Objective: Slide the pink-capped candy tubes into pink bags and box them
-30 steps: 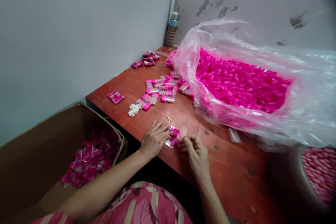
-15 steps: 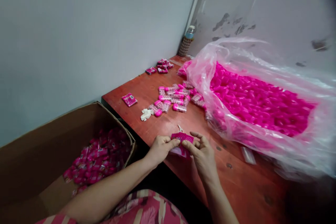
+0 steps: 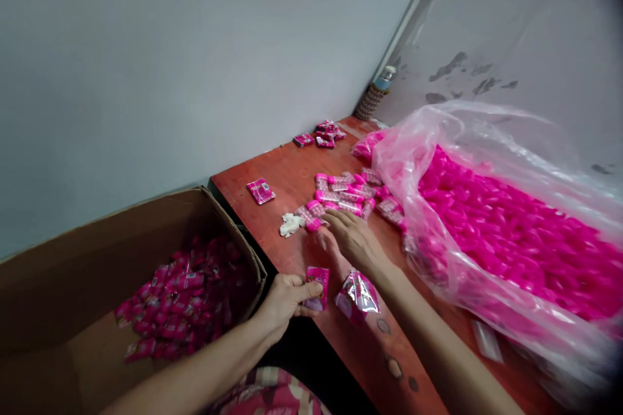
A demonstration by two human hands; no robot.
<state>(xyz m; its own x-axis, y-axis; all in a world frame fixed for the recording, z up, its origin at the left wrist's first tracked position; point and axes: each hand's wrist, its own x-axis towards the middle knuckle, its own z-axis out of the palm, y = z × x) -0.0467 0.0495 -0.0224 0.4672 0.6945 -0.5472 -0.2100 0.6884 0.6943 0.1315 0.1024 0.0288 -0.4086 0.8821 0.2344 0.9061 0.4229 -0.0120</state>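
Observation:
My left hand (image 3: 287,301) pinches a small pink printed packet (image 3: 317,286) between thumb and fingers at the table's front edge. Farther in, my right hand (image 3: 353,237) reaches over the red table with its fingers extended, beside a pile of clear tubes with pink caps (image 3: 348,194). Its fingertips are at the near side of the pile, and I see nothing held in them. A shiny pink packet (image 3: 359,295) lies on the table below my right wrist. A crumpled white scrap (image 3: 291,225) sits left of the tubes.
An open cardboard box (image 3: 107,217) at the left holds many pink packets. A large clear bag (image 3: 406,168) full of pink pieces covers the right side. One flat packet (image 3: 261,190) and a small stack (image 3: 328,132) lie toward the wall, near a bottle (image 3: 386,78) in a woven holder.
My right hand has left the packet at my left hand and moved forward to the tubes. A shiny packet now shows on the table. The view has shifted.

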